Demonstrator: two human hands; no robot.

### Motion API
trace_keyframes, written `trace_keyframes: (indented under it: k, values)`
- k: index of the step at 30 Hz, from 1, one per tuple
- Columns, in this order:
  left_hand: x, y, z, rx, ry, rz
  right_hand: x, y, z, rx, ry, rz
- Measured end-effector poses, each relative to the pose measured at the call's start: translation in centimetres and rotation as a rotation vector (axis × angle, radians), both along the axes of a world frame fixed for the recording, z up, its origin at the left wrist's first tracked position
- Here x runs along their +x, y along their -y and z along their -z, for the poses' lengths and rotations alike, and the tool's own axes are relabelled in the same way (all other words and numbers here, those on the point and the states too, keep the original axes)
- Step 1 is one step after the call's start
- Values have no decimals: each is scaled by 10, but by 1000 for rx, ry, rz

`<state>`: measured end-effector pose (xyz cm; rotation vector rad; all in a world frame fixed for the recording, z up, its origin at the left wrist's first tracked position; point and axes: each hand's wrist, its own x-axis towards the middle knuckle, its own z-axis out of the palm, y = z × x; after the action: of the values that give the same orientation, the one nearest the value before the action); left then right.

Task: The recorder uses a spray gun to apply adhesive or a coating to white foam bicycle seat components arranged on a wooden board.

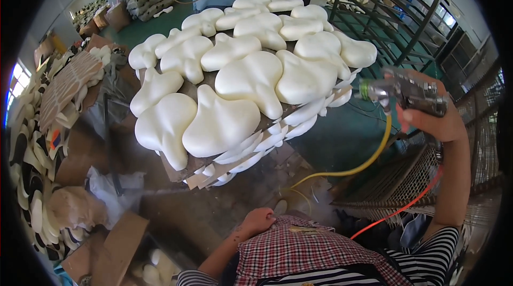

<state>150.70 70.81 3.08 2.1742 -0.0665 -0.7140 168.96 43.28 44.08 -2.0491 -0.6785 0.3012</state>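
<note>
A worktop (188, 90) carries crowded white moulded pieces (249, 79). A yellow hose (375, 157) and red hose (399, 212) meet a spray gun (417, 93), raised right of the worktop, gripped by the right hand (437, 120). Left hand (258, 221): low, curled; grip cannot be told.

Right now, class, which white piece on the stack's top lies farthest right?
The white piece at the right corner: its edge reaches past every other top piece's.
</note>
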Motion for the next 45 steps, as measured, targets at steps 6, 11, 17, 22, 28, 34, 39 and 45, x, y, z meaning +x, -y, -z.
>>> trace_keyframes:
  k: [6,11,17,22,28,34,39,45]
  values:
    - [-23,-6,5,20,94,57,-15,-16,3,98,121,130]
    - [-70,-20,-5,19,6,-72,-48,-18,-6,-22,27,77]
    - [-113,-33,-4,-8,24,-216,-77,-21,-13,-41,2,131]
    - [-129,-34,0,24,-35,-225,-89,-53,-9,30,100,-65]
    - [-144,-38,1,-19,33,-245,-104,-63,-10,-7,23,-104]
    - [-154,-46,14,-16,133,-173,-99,-79,-9,-17,164,3]
    - [-153,-47,4,-24,59,-222,-124,-87,-12,-11,22,-124]
    - [-152,-52,-6,0,32,-175,-129,-66,-16,-23,2,-7]
